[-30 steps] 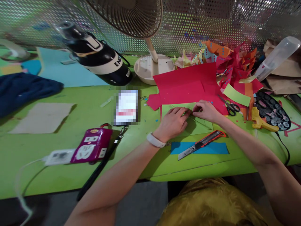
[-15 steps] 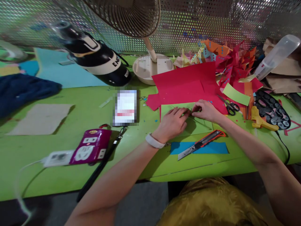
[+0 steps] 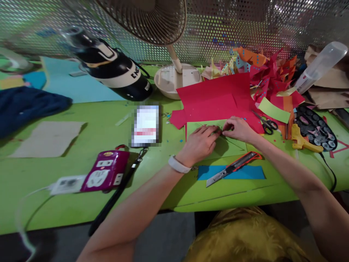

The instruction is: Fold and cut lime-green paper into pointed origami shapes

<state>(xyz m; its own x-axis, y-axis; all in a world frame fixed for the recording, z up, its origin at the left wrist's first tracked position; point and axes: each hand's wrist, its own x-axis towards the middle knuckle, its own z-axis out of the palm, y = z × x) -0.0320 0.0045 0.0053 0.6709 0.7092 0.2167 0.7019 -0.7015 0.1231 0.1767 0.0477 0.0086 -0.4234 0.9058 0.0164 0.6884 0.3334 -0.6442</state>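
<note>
My left hand (image 3: 202, 141), with a white band on the wrist, lies over a light green sheet of paper (image 3: 234, 149), fingers stretched toward the right. Close against its fingertips, my right hand (image 3: 237, 128) is closed in a pinch at the sheet. What sits between the pinching fingertips is too small and hidden to make out. A thin dark line runs from there across the paper toward the lower right. Nearer to me, a box cutter (image 3: 234, 167) with an orange-edged handle and its blade out rests on a blue paper strip (image 3: 253, 172).
Red paper (image 3: 215, 98) lies behind the green sheet. To the right are scissors (image 3: 268, 124), a yellow glue gun (image 3: 304, 140) and paper scraps (image 3: 272, 72). A phone (image 3: 145, 125), purple power adapter (image 3: 106, 171), black bottle (image 3: 117, 69) and fan (image 3: 177, 78) stand left and behind.
Both hands stay almost in the same place over the green sheet, with only tiny finger movement. The whole view has shifted very slightly.
</note>
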